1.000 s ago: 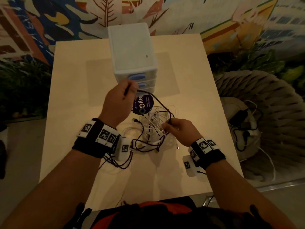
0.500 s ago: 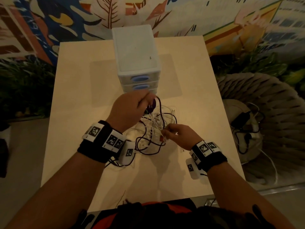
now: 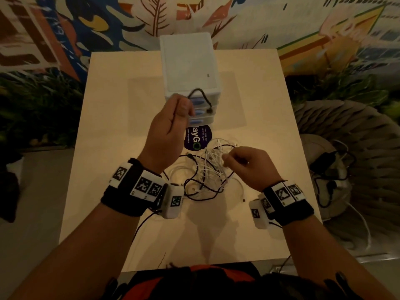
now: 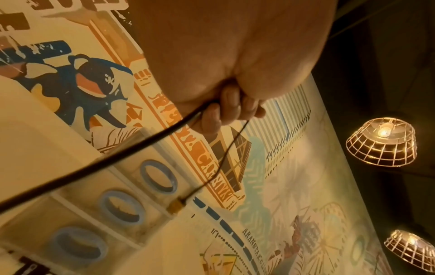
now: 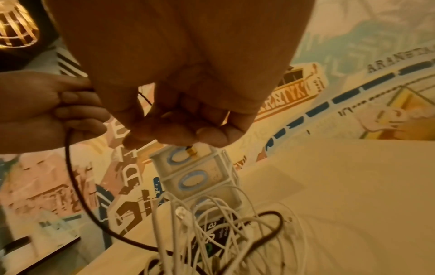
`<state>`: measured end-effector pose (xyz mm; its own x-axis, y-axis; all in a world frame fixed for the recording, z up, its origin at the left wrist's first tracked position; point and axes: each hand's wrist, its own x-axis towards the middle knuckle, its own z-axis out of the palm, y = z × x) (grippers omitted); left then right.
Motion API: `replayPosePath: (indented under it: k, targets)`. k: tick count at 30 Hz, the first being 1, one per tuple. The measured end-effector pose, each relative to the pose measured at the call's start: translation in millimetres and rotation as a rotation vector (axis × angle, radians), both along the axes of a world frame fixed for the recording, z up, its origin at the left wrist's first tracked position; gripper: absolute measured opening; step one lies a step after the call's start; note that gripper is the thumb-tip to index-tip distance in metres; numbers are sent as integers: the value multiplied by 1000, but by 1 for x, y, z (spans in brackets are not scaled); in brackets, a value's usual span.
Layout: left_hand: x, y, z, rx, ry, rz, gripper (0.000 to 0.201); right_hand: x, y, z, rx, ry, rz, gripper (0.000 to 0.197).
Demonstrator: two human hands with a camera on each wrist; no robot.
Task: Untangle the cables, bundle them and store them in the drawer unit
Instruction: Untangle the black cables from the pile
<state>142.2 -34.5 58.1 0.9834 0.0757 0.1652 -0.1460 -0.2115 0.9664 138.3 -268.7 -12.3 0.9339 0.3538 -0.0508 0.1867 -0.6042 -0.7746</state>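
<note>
Working over a pale surface (image 3: 112,213), a person teases apart a knot of white and black cables (image 3: 211,169) lying just in front of them. The right hand (image 3: 249,167), nearest the body, hovers over the heap with fingertips pinched on white strands. The left hand (image 3: 171,128), raised farther out, is curled tight around a black cable (image 3: 200,94), whose free end arcs up and dangles its plug in front of the drawer unit (image 3: 188,68). That cable's other run drops back into the pile. Judged from here, a hard pull could cinch the knot instead of freeing it, or drag the whole heap toward the surface's edge. The swinging plug could also snag on white loops. A round dark sticker (image 3: 198,137) lies between heap and unit. All three drawers appear closed, so nothing is stored yet.
</note>
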Motion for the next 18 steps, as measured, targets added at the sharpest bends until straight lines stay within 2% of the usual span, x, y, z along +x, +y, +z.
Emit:
replayPosePath:
  k: [3,5,9,11,13,16,18]
  targets:
    - [0,5,10,-179,-48,44,30,8,10,4,24,-20,-87,18]
    - [-2,12,14,-251,-48,54,32,12,23,7,19,-3,-72,12]
    - [-11,22,12,-276,-34,71,32,14,71,1,-183,123,217,28]
    - [-18,26,8,-213,-33,135,30,14,88,-13,-300,186,270,26]
    - [-26,36,-1,-126,-23,213,27,13,87,-22,-327,220,171,23]
    - [-34,59,-17,-23,34,285,20,11,62,-24,-214,193,-91,21]
    - [-39,68,-27,-20,75,311,17,11,46,-29,-345,173,-91,24]
